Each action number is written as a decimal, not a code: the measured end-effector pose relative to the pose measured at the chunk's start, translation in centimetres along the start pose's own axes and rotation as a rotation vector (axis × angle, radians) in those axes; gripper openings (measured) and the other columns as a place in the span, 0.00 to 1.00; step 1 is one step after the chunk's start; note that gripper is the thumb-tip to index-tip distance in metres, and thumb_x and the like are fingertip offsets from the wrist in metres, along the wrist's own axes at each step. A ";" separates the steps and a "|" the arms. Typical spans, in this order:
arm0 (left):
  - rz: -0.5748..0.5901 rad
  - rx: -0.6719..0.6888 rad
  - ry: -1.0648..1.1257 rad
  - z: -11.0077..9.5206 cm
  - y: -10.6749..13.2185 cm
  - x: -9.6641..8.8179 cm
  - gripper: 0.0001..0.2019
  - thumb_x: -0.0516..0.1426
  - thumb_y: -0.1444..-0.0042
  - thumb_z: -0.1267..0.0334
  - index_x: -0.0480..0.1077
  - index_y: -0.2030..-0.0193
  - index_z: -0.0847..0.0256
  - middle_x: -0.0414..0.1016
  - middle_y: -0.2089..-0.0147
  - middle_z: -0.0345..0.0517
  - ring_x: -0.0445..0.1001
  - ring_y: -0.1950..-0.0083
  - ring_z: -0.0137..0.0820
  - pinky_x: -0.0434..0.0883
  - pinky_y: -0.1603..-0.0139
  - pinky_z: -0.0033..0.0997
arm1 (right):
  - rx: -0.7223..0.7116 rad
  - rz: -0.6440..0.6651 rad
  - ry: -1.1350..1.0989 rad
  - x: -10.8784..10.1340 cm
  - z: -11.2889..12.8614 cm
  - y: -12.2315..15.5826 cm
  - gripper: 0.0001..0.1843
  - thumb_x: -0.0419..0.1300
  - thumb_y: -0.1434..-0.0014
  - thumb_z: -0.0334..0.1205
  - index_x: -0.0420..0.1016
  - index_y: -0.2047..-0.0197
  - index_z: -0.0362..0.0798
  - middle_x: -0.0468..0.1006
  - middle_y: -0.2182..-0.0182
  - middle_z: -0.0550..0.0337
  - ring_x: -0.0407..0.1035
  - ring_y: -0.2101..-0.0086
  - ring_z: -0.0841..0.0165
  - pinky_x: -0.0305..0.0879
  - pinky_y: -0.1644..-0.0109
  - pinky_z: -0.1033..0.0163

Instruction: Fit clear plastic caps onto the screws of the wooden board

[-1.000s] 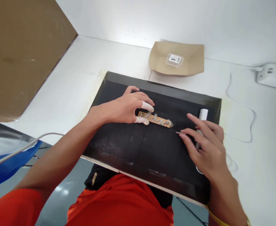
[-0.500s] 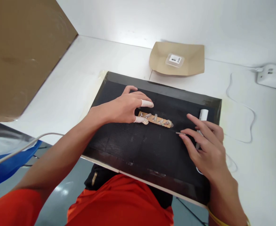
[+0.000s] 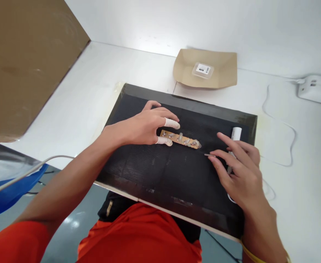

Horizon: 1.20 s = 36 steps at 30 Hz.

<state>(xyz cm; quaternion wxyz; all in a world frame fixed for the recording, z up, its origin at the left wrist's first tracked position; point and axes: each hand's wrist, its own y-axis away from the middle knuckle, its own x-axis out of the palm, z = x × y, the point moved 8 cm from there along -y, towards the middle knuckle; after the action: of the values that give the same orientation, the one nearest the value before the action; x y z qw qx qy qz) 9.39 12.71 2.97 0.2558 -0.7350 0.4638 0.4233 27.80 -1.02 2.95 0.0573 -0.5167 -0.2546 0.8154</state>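
A narrow tan strip (image 3: 182, 139) lies on the black mat, bearing several small clear and silvery pieces. My left hand (image 3: 149, 124) hovers at the strip's left end, white covers on its index finger and thumb. These two tips are apart, one above the strip's edge and one below, with nothing between them. Off the strip's right end, my right hand (image 3: 241, 168) pinches a short, thin metal rod (image 3: 209, 155) between thumb and index finger. Its other fingers are raised. Partly hidden behind this hand is a white tube (image 3: 236, 133).
The black mat (image 3: 149, 171) is taped to the white table (image 3: 67, 98). Behind it sits a brown paper tray (image 3: 223, 76) holding a clear labelled box (image 3: 203, 70). A white power strip (image 3: 316, 91) and its thin cable are at right; a brown panel (image 3: 31, 65) stands left.
The left index finger has lifted slightly away from the thumb, widening the gap over the strip. A clear piece near those fingertips appears to sit a little lower. The right hand stays still.
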 end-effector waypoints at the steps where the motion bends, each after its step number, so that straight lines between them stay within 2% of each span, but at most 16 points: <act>1: -0.006 -0.001 0.003 0.0 0.0 -0.1 0.15 0.66 0.39 0.60 0.77 0.45 0.54 0.77 0.35 0.49 0.74 0.35 0.40 0.47 0.27 0.49 | -0.002 -0.001 -0.001 0.0 0.0 0.0 0.12 0.69 0.41 0.28 0.77 0.54 0.47 0.76 0.38 0.45 0.71 0.48 0.54 0.71 0.43 0.44; 5: -0.037 0.004 0.020 -0.3 0.1 -0.8 0.11 0.63 0.35 0.60 0.78 0.47 0.54 0.79 0.37 0.48 0.75 0.36 0.39 0.49 0.28 0.48 | -0.004 0.003 -0.004 0.1 0.0 0.0 0.13 0.69 0.41 0.27 0.78 0.54 0.47 0.76 0.38 0.45 0.71 0.47 0.53 0.71 0.43 0.44; 9: -0.085 0.030 0.032 -0.4 0.1 -1.3 0.11 0.64 0.36 0.61 0.79 0.48 0.55 0.80 0.39 0.48 0.76 0.38 0.39 0.52 0.29 0.48 | 0.002 0.002 -0.001 0.0 0.0 0.0 0.12 0.69 0.40 0.28 0.77 0.54 0.48 0.76 0.38 0.47 0.71 0.48 0.54 0.72 0.44 0.45; 19: -0.123 0.034 0.038 -0.2 0.0 -1.1 0.08 0.62 0.34 0.61 0.80 0.50 0.54 0.81 0.40 0.46 0.77 0.39 0.37 0.54 0.29 0.47 | 0.004 0.007 -0.002 0.2 0.0 0.0 0.13 0.69 0.40 0.28 0.77 0.53 0.48 0.76 0.37 0.47 0.71 0.47 0.53 0.71 0.43 0.44; 24: -0.095 0.019 0.041 0.0 0.0 -1.1 0.08 0.59 0.32 0.60 0.80 0.50 0.53 0.81 0.40 0.45 0.77 0.39 0.36 0.53 0.29 0.47 | 0.003 0.007 -0.005 0.2 0.0 0.0 0.13 0.69 0.40 0.28 0.77 0.53 0.49 0.76 0.38 0.47 0.71 0.47 0.53 0.72 0.44 0.44; 32: -0.007 -0.015 0.034 -0.2 0.4 -0.4 0.12 0.53 0.30 0.64 0.80 0.52 0.53 0.80 0.38 0.44 0.74 0.35 0.37 0.49 0.28 0.48 | -0.008 0.000 -0.011 -0.1 0.1 0.0 0.13 0.70 0.41 0.27 0.77 0.54 0.47 0.76 0.38 0.45 0.70 0.47 0.53 0.72 0.44 0.45; 36: -0.055 -0.017 0.033 -0.2 0.9 -0.3 0.12 0.53 0.29 0.62 0.79 0.51 0.54 0.80 0.38 0.45 0.74 0.34 0.38 0.49 0.28 0.48 | -0.008 -0.002 -0.018 0.1 0.2 -0.2 0.13 0.70 0.41 0.27 0.77 0.54 0.46 0.77 0.38 0.44 0.71 0.48 0.53 0.72 0.44 0.45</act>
<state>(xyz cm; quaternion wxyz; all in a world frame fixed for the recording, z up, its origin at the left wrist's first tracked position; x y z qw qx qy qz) 8.59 12.28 3.33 0.2534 -0.7566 0.4439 0.4078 27.58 -0.91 3.05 0.0536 -0.5093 -0.2588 0.8190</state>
